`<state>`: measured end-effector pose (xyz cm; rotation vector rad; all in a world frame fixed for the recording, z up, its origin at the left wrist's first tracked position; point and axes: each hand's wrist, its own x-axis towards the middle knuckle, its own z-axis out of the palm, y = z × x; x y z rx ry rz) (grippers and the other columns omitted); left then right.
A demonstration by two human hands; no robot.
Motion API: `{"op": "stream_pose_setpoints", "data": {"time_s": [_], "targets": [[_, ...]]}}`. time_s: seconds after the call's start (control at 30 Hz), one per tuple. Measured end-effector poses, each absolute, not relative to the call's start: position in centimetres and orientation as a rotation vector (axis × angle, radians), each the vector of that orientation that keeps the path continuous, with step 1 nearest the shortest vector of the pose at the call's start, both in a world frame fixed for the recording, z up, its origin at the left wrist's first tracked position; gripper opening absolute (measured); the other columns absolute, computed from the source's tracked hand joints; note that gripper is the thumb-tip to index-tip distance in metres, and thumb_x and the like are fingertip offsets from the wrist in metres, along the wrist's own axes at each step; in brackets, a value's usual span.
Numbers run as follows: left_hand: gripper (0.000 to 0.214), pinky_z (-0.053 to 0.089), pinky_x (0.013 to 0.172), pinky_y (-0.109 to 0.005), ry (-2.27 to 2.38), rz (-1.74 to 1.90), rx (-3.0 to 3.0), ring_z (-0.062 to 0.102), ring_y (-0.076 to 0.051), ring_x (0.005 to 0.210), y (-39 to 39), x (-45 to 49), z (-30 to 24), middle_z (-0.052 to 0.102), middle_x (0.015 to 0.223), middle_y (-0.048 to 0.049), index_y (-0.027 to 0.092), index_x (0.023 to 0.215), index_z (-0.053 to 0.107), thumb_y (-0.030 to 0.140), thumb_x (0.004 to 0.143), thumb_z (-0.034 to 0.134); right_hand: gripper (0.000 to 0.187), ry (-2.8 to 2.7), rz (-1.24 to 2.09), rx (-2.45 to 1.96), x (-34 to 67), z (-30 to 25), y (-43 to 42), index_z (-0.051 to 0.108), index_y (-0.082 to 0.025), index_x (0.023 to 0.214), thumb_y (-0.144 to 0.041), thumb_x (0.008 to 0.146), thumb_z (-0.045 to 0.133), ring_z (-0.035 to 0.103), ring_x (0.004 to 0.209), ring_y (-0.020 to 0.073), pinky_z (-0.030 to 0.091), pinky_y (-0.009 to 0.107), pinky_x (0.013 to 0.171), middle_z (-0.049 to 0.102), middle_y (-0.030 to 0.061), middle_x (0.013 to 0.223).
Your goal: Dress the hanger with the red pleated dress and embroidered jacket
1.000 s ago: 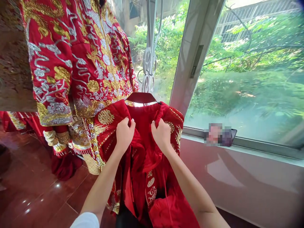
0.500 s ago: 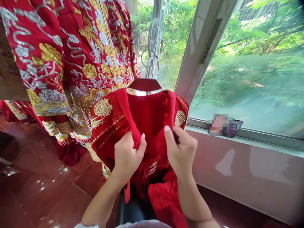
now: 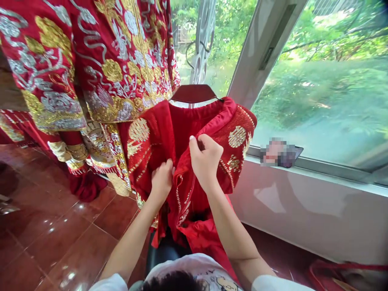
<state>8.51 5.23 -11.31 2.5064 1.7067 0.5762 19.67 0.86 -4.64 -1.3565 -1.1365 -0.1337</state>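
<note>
A red jacket [image 3: 236, 117] with gold embroidery and rows of beading hangs in front of me on a dark red hanger [image 3: 194, 93]. My left hand [image 3: 163, 178] is closed on the jacket's front edge at the left, its fingertips partly hidden by the cloth. Higher up and further right, my right hand [image 3: 207, 157] pinches the other front edge near the collar, thumb on top. The two edges are close together, and the red lining shows in the neck opening. Below the hands, loose red fabric [image 3: 201, 232] drapes down in folds.
Another red jacket [image 3: 121, 72], with dense gold and silver embroidery, stands at the left. To the right are a window [image 3: 318, 101] and a sill with a phone [image 3: 291, 155], partly pixelated. Something black [image 3: 166, 252] is under the cloth, above the tiled floor [image 3: 69, 238].
My right hand has moved left and up with its edge, folding the collar inward. My left hand has dropped lower on its edge. The jacket's two front edges are nearer each other.
</note>
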Motion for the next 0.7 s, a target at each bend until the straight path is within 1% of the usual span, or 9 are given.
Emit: {"op": "stream_pose_setpoints", "data": {"time_s": [0.2, 0.27, 0.3, 0.37, 0.43, 0.5, 0.57, 0.63, 0.7], "targets": [[0.023, 0.042, 0.064, -0.033, 1.72, 0.566, 2.517, 0.069, -0.026, 0.084, 6.6, 8.9, -11.2, 0.071, 0.095, -0.0103, 0.023, 0.104, 0.058, 0.027, 0.095, 0.037, 0.04, -1.295, -0.25, -1.556, 20.7, -5.6, 1.1, 0.027, -0.022, 0.055, -0.032, 0.089, 0.046, 0.027, 0.045, 0.0103, 0.024, 0.029, 0.054, 0.034, -0.0031, 0.047], [0.027, 0.041, 0.06, -0.035, 1.737, 0.644, 2.536, 0.068, -0.028, 0.079, 6.0, 8.6, -9.4, 0.07, 0.09, -0.0111, 0.022, 0.095, 0.058, 0.037, 0.095, 0.036, 0.043, -1.286, -0.389, -1.585, 21.2, -4.4, 0.8, 0.034, -0.021, 0.053, -0.038, 0.091, 0.046, 0.028, 0.045, 0.0099, 0.026, 0.029, 0.054, 0.035, -0.0017, 0.046], [0.031, 0.04, 0.059, -0.035, 1.783, 0.737, 2.529, 0.068, -0.029, 0.078, 5.7, 8.5, -8.3, 0.069, 0.089, -0.0115, 0.021, 0.093, 0.057, 0.045, 0.094, 0.037, 0.042, -1.251, -0.486, -1.559, 21.5, -3.3, 0.9, 0.041, -0.02, 0.055, -0.04, 0.091, 0.049, 0.032, 0.046, 0.0109, 0.029, 0.029, 0.056, 0.04, 0.0001, 0.049], [0.04, 0.041, 0.059, -0.035, 1.9, 1.003, 2.468, 0.066, -0.031, 0.082, 5.2, 8.4, -5.9, 0.067, 0.092, -0.0125, 0.02, 0.094, 0.055, 0.058, 0.089, 0.042, 0.028, -1.255, -0.68, -1.433, 22.1, -0.7, 2.1, 0.057, -0.019, 0.067, -0.037, 0.089, 0.055, 0.049, 0.061, 0.0174, 0.039, 0.033, 0.063, 0.056, 0.0056, 0.066], [0.047, 0.044, 0.066, -0.036, 1.981, 1.217, 2.375, 0.065, -0.033, 0.092, 5.8, 8.9, -3.8, 0.064, 0.097, -0.0148, 0.018, 0.1, 0.053, 0.062, 0.084, 0.047, 0.015, -1.455, -0.793, -1.294, 22.7, 1.9, 4.5, 0.065, -0.02, 0.088, -0.032, 0.088, 0.056, 0.055, 0.089, 0.0259, 0.043, 0.04, 0.079, 0.063, 0.0096, 0.091], [0.048, 0.046, 0.072, -0.037, 2.019, 1.274, 2.32, 0.063, -0.034, 0.096, 7.3, 9.4, -2.4, 0.062, 0.103, -0.0181, 0.015, 0.106, 0.052, 0.057, 0.084, 0.05, 0.016, -1.694, -0.81, -1.193, 23.1, 3.7, 7.5, 0.065, -0.023, 0.095, -0.032, 0.091, 0.053, 0.052, 0.102, 0.0289, 0.039, 0.047, 0.092, 0.062, 0.0096, 0.099], [0.038, 0.045, 0.075, -0.04, 1.998, 1.259, 2.307, 0.064, -0.034, 0.094, 9.2, 9.7, -1.8, 0.062, 0.1, -0.0189, 0.013, 0.104, 0.053, 0.045, 0.085, 0.05, 0.018, -1.817, -0.77, -1.131, 23.4, 4.3, 10.5, 0.065, -0.024, 0.091, -0.032, 0.092, 0.049, 0.048, 0.105, 0.0299, 0.034, 0.051, 0.095, 0.062, 0.009, 0.098], [0.023, 0.044, 0.075, -0.041, 1.841, 1.225, 2.328, 0.064, -0.031, 0.086, 10.8, 9.3, -1.3, 0.063, 0.088, -0.0155, 0.013, 0.089, 0.057, 0.034, 0.086, 0.047, 0.02, -1.847, -0.717, -1.097, 23.6, 4.2, 12.9, 0.065, -0.025, 0.086, -0.03, 0.093, 0.047, 0.046, 0.106, 0.0305, 0.032, 0.053, 0.095, 0.062, 0.009, 0.097], [0.022, 0.044, 0.069, -0.038, 1.627, 1.179, 2.336, 0.061, -0.023, 0.072, 11.8, 8.4, -0.5, 0.058, 0.069, -0.0085, 0.016, 0.068, 0.053, 0.029, 0.085, 0.045, 0.022, -1.853, -0.673, -1.075, 23.8, 3.9, 14.3, 0.065, -0.024, 0.083, -0.03, 0.093, 0.046, 0.044, 0.106, 0.0309, 0.031, 0.053, 0.094, 0.061, 0.0098, 0.096]]}}
